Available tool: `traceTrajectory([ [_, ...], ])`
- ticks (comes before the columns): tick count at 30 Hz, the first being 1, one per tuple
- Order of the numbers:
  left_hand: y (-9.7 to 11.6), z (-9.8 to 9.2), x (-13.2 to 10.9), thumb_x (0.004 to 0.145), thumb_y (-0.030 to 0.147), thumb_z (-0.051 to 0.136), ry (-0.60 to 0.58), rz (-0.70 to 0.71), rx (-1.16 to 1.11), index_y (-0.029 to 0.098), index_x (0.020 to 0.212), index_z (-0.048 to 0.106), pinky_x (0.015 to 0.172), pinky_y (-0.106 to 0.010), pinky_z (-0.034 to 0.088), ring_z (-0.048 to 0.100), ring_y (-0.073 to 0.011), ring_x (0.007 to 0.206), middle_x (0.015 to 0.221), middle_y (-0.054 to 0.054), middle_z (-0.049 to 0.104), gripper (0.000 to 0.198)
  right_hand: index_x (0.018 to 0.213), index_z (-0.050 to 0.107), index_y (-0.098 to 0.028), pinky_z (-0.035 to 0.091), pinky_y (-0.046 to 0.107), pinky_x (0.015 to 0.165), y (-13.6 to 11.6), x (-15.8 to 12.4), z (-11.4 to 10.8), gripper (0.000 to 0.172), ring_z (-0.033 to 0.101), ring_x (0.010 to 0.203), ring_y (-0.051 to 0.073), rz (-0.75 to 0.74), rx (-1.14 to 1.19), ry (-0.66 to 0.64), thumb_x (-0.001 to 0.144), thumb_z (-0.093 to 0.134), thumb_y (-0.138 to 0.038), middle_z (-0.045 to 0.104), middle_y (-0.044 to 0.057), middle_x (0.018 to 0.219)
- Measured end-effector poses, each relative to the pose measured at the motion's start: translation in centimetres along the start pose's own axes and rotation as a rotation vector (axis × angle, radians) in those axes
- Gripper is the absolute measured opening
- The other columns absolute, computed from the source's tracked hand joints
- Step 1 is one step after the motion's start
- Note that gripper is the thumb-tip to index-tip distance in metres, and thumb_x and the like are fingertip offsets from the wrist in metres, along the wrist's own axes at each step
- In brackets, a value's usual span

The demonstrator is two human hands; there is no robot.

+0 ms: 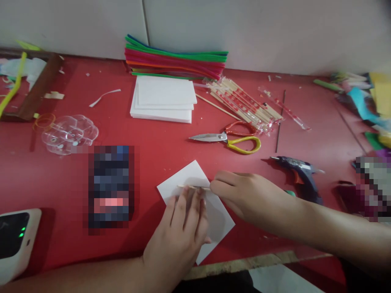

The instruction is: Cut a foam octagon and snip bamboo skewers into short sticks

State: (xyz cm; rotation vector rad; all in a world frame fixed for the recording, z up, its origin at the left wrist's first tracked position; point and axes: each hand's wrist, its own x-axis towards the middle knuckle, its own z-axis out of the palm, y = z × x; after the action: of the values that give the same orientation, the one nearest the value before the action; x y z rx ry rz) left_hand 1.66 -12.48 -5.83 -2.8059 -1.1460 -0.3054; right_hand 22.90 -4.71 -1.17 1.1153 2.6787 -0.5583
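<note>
A white square of paper lies turned cornerwise on the red table near its front edge. Across its upper part runs a thin wooden stick, partly covered by my fingers. My left hand rests on the paper, fingers stretched out, with the fingertips touching the stick. From the right, my right hand comes in with its fingers closed in a pinch at the stick's right end. That end is hidden inside the fingers. Beyond the paper lie scissors with one red and one yellow handle.
A stack of white paper sits behind, with colourful pipe cleaners along the wall. Wrapped wooden sticks lie right of it. A glue gun is at right, a clear plastic palette and a blurred dark object at left.
</note>
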Motion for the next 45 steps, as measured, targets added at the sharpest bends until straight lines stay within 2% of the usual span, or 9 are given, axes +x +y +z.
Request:
traceTrajectory([
  [5,0.1,0.1,0.0,0.094,0.058,0.056,0.006,-0.003,0.010,0.007,0.127,0.062,0.095,-0.049,0.053,0.062,-0.0383,0.122,0.138,-0.018,0.061,0.061,0.090,0.056,-0.020,0.020,0.027,0.050,0.1,-0.2,0.1,0.021,0.045,0.058,0.011,0.005,0.003,-0.004,0.082,0.051,-0.001,0.060,0.000,0.085],
  [13,0.1,-0.1,0.1,0.093,0.056,0.058,0.007,-0.005,0.012,0.008,0.126,0.064,0.093,-0.049,0.055,0.062,-0.0390,0.122,0.137,-0.018,0.061,0.059,0.095,0.056,-0.021,0.025,0.027,0.052,0.4,-0.6,0.5,0.024,0.050,0.063,0.011,-0.012,-0.003,-0.007,0.083,0.052,0.000,0.059,-0.001,0.088],
  [27,0.1,0.0,0.1,0.096,0.053,0.055,0.019,-0.006,0.024,0.007,0.127,0.064,0.093,-0.048,0.056,0.062,-0.0387,0.123,0.138,-0.018,0.061,0.055,0.088,0.054,-0.021,0.018,0.028,0.051,0.8,-1.3,0.6,0.018,0.040,0.056,0.011,0.005,-0.033,0.012,0.086,0.049,-0.003,0.057,-0.001,0.084],
  [33,0.1,-0.2,0.1,0.096,0.054,0.054,0.017,-0.008,0.018,0.009,0.125,0.065,0.092,-0.048,0.057,0.062,-0.0380,0.123,0.137,-0.016,0.062,0.055,0.087,0.055,-0.020,0.022,0.028,0.052,0.6,-1.5,0.5,0.022,0.044,0.058,0.011,-0.003,-0.036,0.012,0.080,0.050,0.000,0.059,0.000,0.085],
  [45,-0.2,0.0,0.0,0.097,0.055,0.052,0.024,0.010,-0.001,0.006,0.125,0.065,0.091,-0.048,0.057,0.061,-0.0390,0.124,0.138,-0.019,0.061,0.058,0.090,0.056,-0.021,0.024,0.027,0.052,0.8,-1.6,0.3,0.024,0.049,0.060,0.012,-0.003,-0.022,-0.007,0.079,0.052,0.000,0.059,0.000,0.085],
])
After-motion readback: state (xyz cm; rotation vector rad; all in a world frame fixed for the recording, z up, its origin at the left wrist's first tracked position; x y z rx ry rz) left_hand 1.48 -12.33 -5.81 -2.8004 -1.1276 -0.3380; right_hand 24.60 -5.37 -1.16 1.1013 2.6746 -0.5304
